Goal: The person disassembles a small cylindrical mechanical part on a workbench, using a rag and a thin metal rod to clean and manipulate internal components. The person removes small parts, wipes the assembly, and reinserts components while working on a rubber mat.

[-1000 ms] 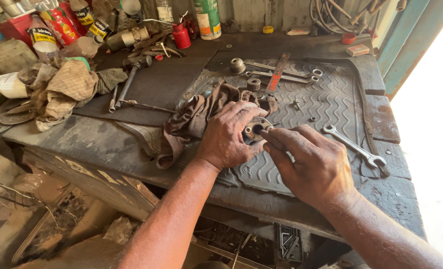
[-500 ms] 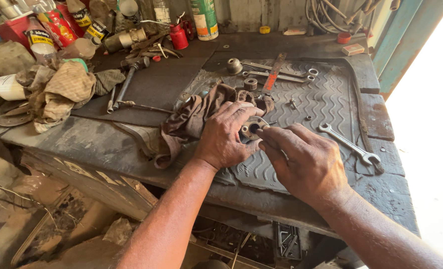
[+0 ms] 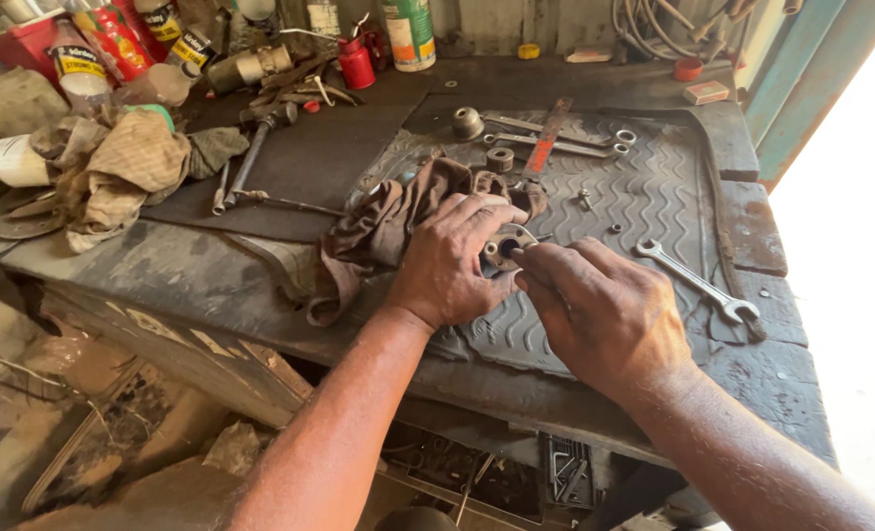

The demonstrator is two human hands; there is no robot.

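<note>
left hand [image 3: 449, 264] keeps clasping round metal flange [image 3: 504, 246] on rubber mat [image 3: 654, 197] | right hand [image 3: 600, 310] fingertips now pinching its hub, closer than before

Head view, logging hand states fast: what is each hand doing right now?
Left hand: closed around a round metal part, holding it on the rubber mat.
Right hand: fingertips at the same part; grip cannot be told.

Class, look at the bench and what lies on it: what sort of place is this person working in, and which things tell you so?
Most likely a mechanic's or repair workshop. Both hands work a small round metal fitting on a grimy workbench, with an open-ended spanner, an oily brown rag and cans and bottles at the back.
</note>
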